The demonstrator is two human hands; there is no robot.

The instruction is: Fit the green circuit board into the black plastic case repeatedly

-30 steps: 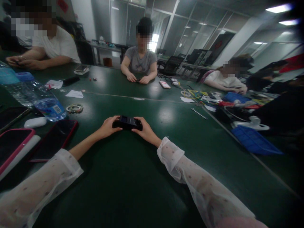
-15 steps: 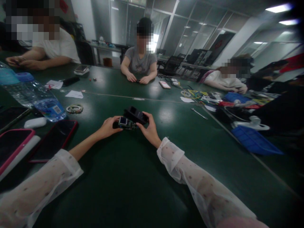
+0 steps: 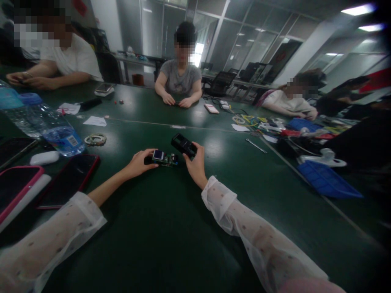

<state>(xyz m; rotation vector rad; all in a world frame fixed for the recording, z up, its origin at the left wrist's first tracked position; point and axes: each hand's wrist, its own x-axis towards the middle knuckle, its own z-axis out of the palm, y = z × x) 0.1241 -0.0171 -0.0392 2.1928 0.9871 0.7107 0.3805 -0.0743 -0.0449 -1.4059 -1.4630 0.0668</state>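
My left hand [image 3: 141, 162] is closed on the left end of a green circuit board [image 3: 168, 159] that carries a small screen [image 3: 158, 155]. In my right hand [image 3: 196, 162] is a black plastic cover [image 3: 184, 145] with a rectangular window, pinched by its right end between thumb and fingers. The cover is tilted and lies above and to the right of the board, apart from it. Both are held over the green table [image 3: 159, 232]. The far side of the cover and the left end of the board are hidden.
Left of my hands are a phone [image 3: 71, 179], a white case [image 3: 45, 158], a water bottle [image 3: 62, 132] and a coiled bracelet [image 3: 95, 139]. To the right are a wrench [image 3: 255, 145], a blue tray [image 3: 328, 179] and tangled cables [image 3: 250, 121]. A person [image 3: 180, 77] sits opposite.
My right hand has drawn the black cover away from the circuit board, up and to the right, so more of the board's components show. My left hand has stayed nearly still.
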